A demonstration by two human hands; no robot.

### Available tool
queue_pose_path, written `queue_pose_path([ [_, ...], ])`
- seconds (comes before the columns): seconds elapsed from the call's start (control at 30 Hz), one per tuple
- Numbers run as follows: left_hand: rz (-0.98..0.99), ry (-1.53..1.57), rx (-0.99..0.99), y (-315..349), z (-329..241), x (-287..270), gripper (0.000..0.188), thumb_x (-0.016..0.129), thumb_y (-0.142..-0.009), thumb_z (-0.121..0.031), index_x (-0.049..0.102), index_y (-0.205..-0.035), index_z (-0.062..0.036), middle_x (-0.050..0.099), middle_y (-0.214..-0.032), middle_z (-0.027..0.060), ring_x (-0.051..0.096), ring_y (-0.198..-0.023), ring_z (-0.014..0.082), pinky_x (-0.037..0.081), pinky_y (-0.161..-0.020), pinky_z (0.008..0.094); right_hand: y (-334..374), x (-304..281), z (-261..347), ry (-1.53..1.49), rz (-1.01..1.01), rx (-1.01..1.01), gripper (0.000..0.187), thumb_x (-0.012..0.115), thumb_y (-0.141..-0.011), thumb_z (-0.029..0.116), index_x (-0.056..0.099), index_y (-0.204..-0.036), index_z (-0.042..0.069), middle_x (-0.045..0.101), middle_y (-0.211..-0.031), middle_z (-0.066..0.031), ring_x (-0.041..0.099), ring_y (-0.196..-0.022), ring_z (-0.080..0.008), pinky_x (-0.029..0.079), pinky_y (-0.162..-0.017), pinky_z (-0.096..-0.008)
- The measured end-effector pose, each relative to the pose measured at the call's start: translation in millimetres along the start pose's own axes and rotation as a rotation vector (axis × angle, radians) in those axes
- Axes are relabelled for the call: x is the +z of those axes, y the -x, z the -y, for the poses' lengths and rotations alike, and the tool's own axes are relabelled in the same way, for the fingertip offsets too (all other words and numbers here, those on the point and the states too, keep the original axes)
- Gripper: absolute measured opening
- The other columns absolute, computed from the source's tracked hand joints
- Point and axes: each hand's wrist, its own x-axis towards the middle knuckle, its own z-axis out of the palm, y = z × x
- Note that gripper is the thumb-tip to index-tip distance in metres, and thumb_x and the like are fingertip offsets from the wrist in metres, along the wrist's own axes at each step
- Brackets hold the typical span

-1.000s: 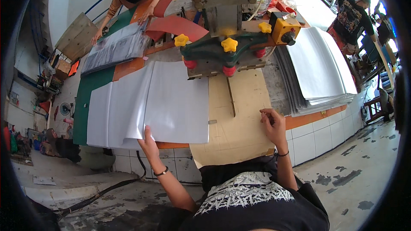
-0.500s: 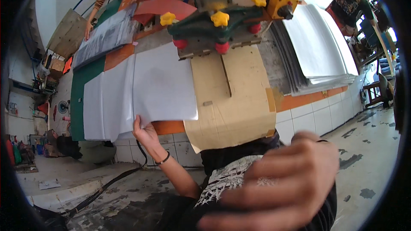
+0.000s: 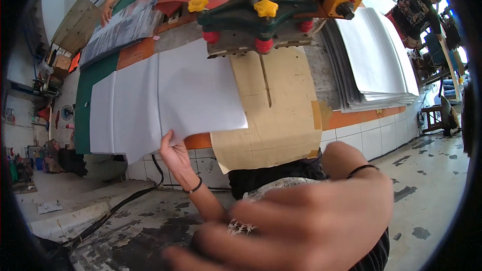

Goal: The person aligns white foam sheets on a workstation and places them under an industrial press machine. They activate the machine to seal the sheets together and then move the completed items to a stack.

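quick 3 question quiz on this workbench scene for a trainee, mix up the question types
1. True or false: the left hand grips the near edge of the white sheets.
2. Which thing lies under the machine with yellow knobs? A) brown cardboard B) a green towel C) a metal tray
3. Fill in: the right hand is raised close to the camera, blurred, and holds ____.

Key:
1. True. Its fingers curl over the near edge of the sheets, which overhang the bench.
2. A. The cardboard runs from under the machine to the near edge of the bench.
3. Nothing. The fingers are spread and no thing shows in them.
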Motion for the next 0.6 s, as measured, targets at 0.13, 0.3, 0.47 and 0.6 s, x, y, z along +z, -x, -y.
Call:
queue_pose_path([
  [0.13, -0.014, -0.098, 0.016, 19, 2, 14, 0.026, 0.060, -0.089, 0.002, 0.060, -0.114, 0.0097, 0.064, -0.116, 0.0147, 0.064, -0.105, 0.0235, 0.055, -0.092, 0.0331, 46, 15, -63, -0.255, 0.184, 0.148, 0.035, 0.057, -0.097, 0.028, 0.060, -0.119, 0.001, 0.070, -0.100, -0.0202, 0.069, -0.070, -0.0312, 0.057, -0.065, -0.0412],
  [0.3, -0.056, 0.029, -0.041, 15, 14, -3, 0.030, 0.060, -0.088, 0.004, 0.058, -0.118, 0.0076, 0.062, -0.117, 0.0136, 0.062, -0.108, 0.0231, 0.055, -0.092, 0.0345, 100, 126, -126, -0.271, 0.161, 0.762, 0.046, 0.050, -0.104, 0.035, 0.052, -0.129, -0.004, 0.066, -0.092, -0.0204, 0.069, -0.080, -0.0315, 0.057, -0.073, -0.0400],
  [0.47, -0.119, 0.078, -0.139, 32, 21, -9, 0.031, 0.060, -0.087, 0.005, 0.057, -0.117, 0.0085, 0.063, -0.112, 0.0136, 0.065, -0.101, 0.0243, 0.058, -0.091, 0.0356, 140, 174, -126, -1.069, -0.267, 0.878, 0.062, 0.033, -0.108, 0.042, 0.036, -0.143, -0.008, 0.062, -0.115, -0.0201, 0.068, -0.093, -0.0233, 0.060, -0.079, -0.0357],
  [0.6, -0.100, 0.009, -0.204, 58, 30, 2, 0.016, 0.058, -0.089, 0.000, 0.060, -0.103, 0.0065, 0.066, -0.101, 0.0114, 0.067, -0.094, 0.0210, 0.059, -0.084, 0.0310, 141, 181, -148, -1.323, -0.504, 0.946, 0.062, 0.034, -0.108, 0.042, 0.034, -0.145, -0.008, 0.060, -0.122, -0.0203, 0.068, -0.096, -0.0252, 0.061, -0.080, -0.0393],
])
